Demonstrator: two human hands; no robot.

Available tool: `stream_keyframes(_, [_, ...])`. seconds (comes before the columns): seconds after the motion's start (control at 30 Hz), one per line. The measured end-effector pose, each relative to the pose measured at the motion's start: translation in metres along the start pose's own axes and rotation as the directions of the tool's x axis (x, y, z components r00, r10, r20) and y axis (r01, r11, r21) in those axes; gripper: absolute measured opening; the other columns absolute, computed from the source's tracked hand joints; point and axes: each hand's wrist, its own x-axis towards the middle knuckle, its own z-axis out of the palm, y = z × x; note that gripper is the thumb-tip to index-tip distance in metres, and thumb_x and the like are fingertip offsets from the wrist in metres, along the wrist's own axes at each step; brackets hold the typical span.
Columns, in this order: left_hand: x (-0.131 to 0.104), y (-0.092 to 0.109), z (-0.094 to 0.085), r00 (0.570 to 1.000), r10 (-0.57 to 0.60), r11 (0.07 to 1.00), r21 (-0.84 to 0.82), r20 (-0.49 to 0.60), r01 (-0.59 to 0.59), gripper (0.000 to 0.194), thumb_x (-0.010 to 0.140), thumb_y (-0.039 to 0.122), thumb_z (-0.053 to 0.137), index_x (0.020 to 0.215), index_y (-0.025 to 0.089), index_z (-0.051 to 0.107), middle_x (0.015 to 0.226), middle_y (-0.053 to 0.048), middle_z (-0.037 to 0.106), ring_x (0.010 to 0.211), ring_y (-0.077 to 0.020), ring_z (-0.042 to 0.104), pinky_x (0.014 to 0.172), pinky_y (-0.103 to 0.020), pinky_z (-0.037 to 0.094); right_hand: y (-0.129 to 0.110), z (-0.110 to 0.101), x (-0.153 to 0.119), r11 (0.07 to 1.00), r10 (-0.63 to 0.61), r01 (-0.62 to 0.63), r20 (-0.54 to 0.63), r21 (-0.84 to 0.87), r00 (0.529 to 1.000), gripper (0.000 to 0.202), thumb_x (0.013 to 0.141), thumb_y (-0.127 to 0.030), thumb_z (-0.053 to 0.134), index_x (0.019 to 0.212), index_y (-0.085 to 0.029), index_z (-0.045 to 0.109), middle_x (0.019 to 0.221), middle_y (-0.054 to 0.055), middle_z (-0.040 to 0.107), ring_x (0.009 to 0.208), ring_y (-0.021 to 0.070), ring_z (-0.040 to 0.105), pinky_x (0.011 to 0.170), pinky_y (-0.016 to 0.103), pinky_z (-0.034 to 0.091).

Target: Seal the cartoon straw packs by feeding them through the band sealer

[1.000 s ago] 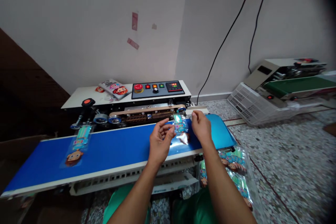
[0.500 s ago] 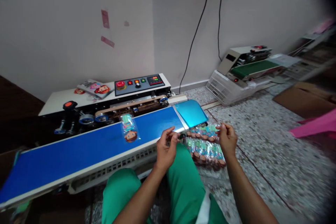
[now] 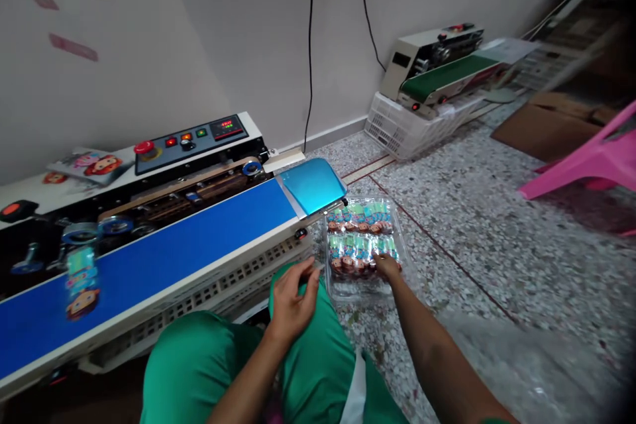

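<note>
My right hand (image 3: 388,269) reaches down to a clear plastic tray (image 3: 405,245) on the floor. Its fingers are pinched together at the lower row of clear printed packets (image 3: 350,258), each with a cartoon figure in green and blue; the fingertips are partly hidden. A second row of the same packets (image 3: 360,217) fills the tray's far half. Over my green-clad knee hovers my left hand (image 3: 293,301), fingers loosely bent and thumb apart, with nothing visible in it. One packet (image 3: 83,281) lies on the blue conveyor belt (image 3: 199,245) at the left, beside the sealing machine's rollers.
The sealing machine's control panel (image 3: 191,142) has lit buttons and a red knob. A blue end plate (image 3: 313,184) overhangs near the tray. A second machine with a green belt (image 3: 452,76) stands on a white crate (image 3: 397,129). Cardboard (image 3: 546,126) and a pink stool (image 3: 586,159) are at right.
My right hand has come down and inward onto the packets in the tray. The packet on the belt has travelled left along the machine. My view has swung right; my left hand stays over the knee.
</note>
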Motion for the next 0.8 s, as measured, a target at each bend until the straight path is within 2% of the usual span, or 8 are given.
stream_keyframes(0.13, [0.002, -0.002, -0.003, 0.999, 0.047, 0.995, 0.090, -0.026, -0.044, 0.029, 0.079, 0.013, 0.061, 0.108, 0.018, 0.059, 0.085, -0.004, 0.070, 0.076, -0.0156, 0.067, 0.071, -0.027, 0.053, -0.012, 0.013, 0.021, 0.997, 0.039, -0.040, -0.022, -0.068, 0.999, 0.057, 0.082, -0.051, 0.054, 0.122, -0.010, 0.054, 0.124, 0.020, 0.056, 0.122, 0.0323, 0.048, 0.100, 0.040, 0.036])
stream_keyframes(0.23, [0.003, -0.004, -0.004, 0.997, 0.068, 0.988, 0.142, -0.034, -0.062, 0.027, 0.079, 0.013, 0.062, 0.105, 0.018, 0.060, 0.087, -0.006, 0.071, 0.078, -0.0171, 0.067, 0.070, -0.028, 0.054, -0.022, 0.027, 0.025, 0.986, 0.122, -0.129, -0.066, -0.108, 0.990, 0.077, 0.076, -0.061, 0.052, 0.130, -0.007, 0.045, 0.127, 0.026, 0.051, 0.123, 0.0396, 0.044, 0.095, 0.051, 0.037])
stream_keyframes(0.3, [0.004, -0.006, -0.003, 0.997, 0.075, 0.985, 0.160, -0.034, -0.069, 0.027, 0.078, 0.012, 0.062, 0.105, 0.018, 0.060, 0.086, -0.006, 0.071, 0.078, -0.0179, 0.067, 0.070, -0.029, 0.054, -0.030, 0.037, 0.023, 0.977, 0.162, -0.174, -0.101, -0.124, 0.982, 0.083, 0.073, -0.064, 0.052, 0.132, -0.007, 0.041, 0.128, 0.027, 0.049, 0.123, 0.0413, 0.042, 0.093, 0.053, 0.037])
stream_keyframes(0.43, [0.008, -0.009, -0.001, 0.996, 0.084, 0.981, 0.180, -0.040, -0.075, 0.029, 0.077, 0.010, 0.063, 0.105, 0.018, 0.060, 0.083, -0.005, 0.071, 0.080, -0.0187, 0.067, 0.071, -0.030, 0.054, -0.043, 0.054, 0.019, 0.971, 0.171, -0.193, -0.152, -0.138, 0.973, 0.086, 0.070, -0.062, 0.057, 0.135, -0.010, 0.037, 0.131, 0.024, 0.047, 0.122, 0.0374, 0.042, 0.096, 0.049, 0.034])
stream_keyframes(0.5, [0.009, -0.010, 0.001, 0.995, 0.089, 0.980, 0.183, -0.040, -0.080, 0.029, 0.076, 0.009, 0.063, 0.104, 0.018, 0.060, 0.083, -0.005, 0.070, 0.079, -0.0184, 0.067, 0.070, -0.030, 0.054, -0.046, 0.056, 0.019, 0.968, 0.192, -0.212, -0.146, -0.137, 0.970, 0.084, 0.069, -0.063, 0.057, 0.131, -0.009, 0.041, 0.130, 0.025, 0.047, 0.121, 0.0381, 0.043, 0.095, 0.049, 0.035])
stream_keyframes(0.63, [0.009, -0.011, 0.002, 0.995, 0.093, 0.979, 0.189, -0.045, -0.083, 0.028, 0.076, 0.008, 0.063, 0.102, 0.017, 0.061, 0.081, -0.005, 0.070, 0.079, -0.0189, 0.067, 0.071, -0.030, 0.054, -0.043, 0.049, 0.024, 0.963, 0.227, -0.237, -0.087, -0.126, 0.970, 0.077, 0.064, -0.067, 0.058, 0.116, -0.010, 0.053, 0.125, 0.027, 0.049, 0.120, 0.0421, 0.043, 0.092, 0.054, 0.035])
stream_keyframes(0.8, [0.009, -0.011, 0.002, 0.994, 0.099, 0.977, 0.194, -0.047, -0.088, 0.028, 0.075, 0.009, 0.064, 0.102, 0.018, 0.061, 0.083, -0.006, 0.071, 0.080, -0.0193, 0.067, 0.072, -0.030, 0.054, -0.039, 0.050, 0.036, 0.985, 0.165, -0.164, 0.021, -0.045, 0.986, 0.076, 0.062, -0.063, 0.064, 0.116, -0.010, 0.051, 0.112, 0.024, 0.060, 0.110, 0.0392, 0.054, 0.089, 0.051, 0.040])
